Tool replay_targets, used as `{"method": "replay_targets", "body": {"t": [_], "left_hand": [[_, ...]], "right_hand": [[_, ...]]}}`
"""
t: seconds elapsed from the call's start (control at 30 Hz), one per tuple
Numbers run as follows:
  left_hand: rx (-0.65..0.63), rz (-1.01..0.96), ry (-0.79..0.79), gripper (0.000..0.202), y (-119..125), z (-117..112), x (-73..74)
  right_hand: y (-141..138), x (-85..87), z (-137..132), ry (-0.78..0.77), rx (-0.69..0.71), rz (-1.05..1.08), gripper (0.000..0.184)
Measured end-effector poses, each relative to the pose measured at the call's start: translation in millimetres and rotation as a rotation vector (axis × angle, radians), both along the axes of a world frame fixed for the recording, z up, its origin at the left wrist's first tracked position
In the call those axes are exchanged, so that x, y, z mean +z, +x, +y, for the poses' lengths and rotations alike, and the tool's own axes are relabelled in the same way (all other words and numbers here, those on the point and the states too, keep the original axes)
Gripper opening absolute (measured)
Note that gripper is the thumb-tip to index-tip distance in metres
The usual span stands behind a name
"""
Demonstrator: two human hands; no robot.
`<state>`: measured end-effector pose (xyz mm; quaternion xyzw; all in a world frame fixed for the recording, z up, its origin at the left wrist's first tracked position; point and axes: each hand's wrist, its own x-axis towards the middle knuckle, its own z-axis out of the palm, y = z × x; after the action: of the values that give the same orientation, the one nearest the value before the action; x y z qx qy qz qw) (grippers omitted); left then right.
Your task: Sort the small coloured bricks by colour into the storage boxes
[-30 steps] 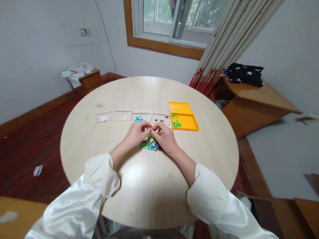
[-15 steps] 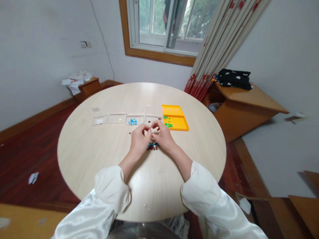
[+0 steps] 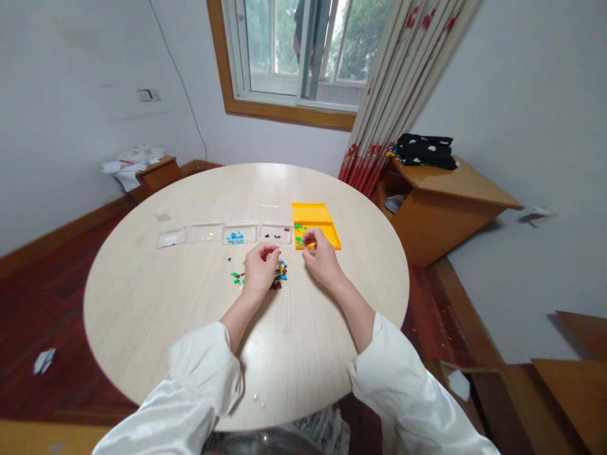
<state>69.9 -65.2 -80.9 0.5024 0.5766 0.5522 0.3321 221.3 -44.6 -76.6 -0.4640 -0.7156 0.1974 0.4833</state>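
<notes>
My left hand (image 3: 258,268) is over the pile of small coloured building blocks (image 3: 283,272), with thumb and forefinger pinched together. Whatever sits between those fingertips is too small to make out. At the front left corner of the yellow box (image 3: 337,241), my right hand (image 3: 323,258) has its fingers curled towards the thumb; anything in them cannot be made out. Green pieces (image 3: 298,234) lie inside this open box. Left of it, one clear box (image 3: 288,241) holds several brown pieces (image 3: 277,236), and another holds blue pieces (image 3: 234,237).
Further left stand a clear box (image 3: 192,239) with pale yellow pieces and a clear box (image 3: 160,242) with something white. Loose green pieces (image 3: 236,276) lie left of the pile. Two tiny clear bits (image 3: 256,398) rest near the front edge of the round table (image 3: 303,354).
My hands were together over the pile and have parted. The right hand has moved right to the yellow box; the left stays by the pile. The whole view has shifted slightly.
</notes>
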Motion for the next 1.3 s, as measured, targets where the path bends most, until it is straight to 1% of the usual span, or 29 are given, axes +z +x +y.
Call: {"method": "replay_targets", "body": {"t": [0.23,0.47,0.6,0.7,0.9,1.03,1.3], "left_hand": [[-0.033,0.016,0.027,0.009,25,0,-8.0],[-0.003,0.096,0.047,0.007,60,-1,-3.5],[-0.008,0.081,0.079,0.008,75,3,-4.7],[-0.008,0.057,0.096,0.010,78,9,-7.0],[0.038,0.067,0.112,0.011,75,21,-6.8],[0.064,0.073,0.121,0.010,74,23,-5.3],[0.062,0.046,0.112,0.007,75,23,-1.9]], "right_hand": [[16,-4.8,6,0.025,-0.043,0.018,0.021],[45,-7.9,11,0.011,-0.186,0.119,0.020],[52,-7.1,11,0.002,-0.204,0.148,0.022],[52,-6.3,11,-0.013,-0.189,0.148,0.022],[52,-3.1,9,0.002,-0.150,0.146,0.021],[51,-2.4,8,0.018,-0.148,0.161,0.021],[49,-1.9,5,0.000,-0.124,0.138,0.020]]}}
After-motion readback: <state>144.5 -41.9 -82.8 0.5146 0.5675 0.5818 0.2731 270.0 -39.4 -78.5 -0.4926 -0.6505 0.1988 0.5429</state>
